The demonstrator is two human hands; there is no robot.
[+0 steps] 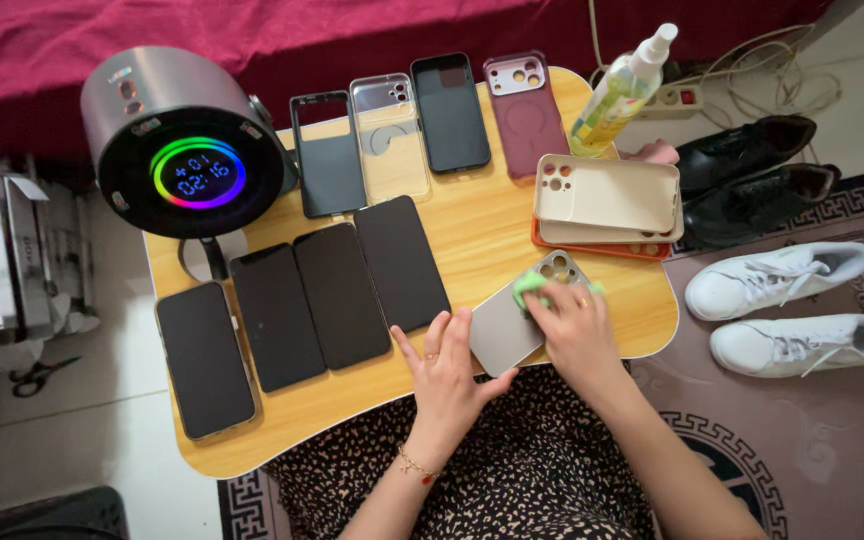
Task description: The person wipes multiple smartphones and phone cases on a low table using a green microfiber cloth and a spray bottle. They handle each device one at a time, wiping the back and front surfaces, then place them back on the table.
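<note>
So, starting at the far left of the frame, black-handled scissors (38,376) lie on the pale floor. Next comes my light wooden lap table (482,235), and at its upper left sits a dark cylindrical device with a glowing rainbow ring on its face (184,140). Along the lower left of the table four dark-screened phones (302,310) lie side by side, face up. Above them, across the top centre, are a black phone case (327,153), a clear case (390,137), another dark phone (450,112) and a maroon case with round camera holes (526,115).

At the lower centre, my left hand (447,375) lies flat at the table's near edge, fingers loosely spread, its thumb against the near end of a grey phone lying back-up (507,325). That phone sits tilted at centre frame, just right of the row of phones. My right hand (574,325) presses down on its upper part, fingers bunched together around a small green cloth (530,285) held against the camera corner.

Right of that, a beige case is stacked on an orange one (607,200). A clear spray bottle of yellowish liquid (617,95) stands at the upper right. On the patterned rug, black shoes (752,180) and white sneakers (792,305) fill the right edge.
</note>
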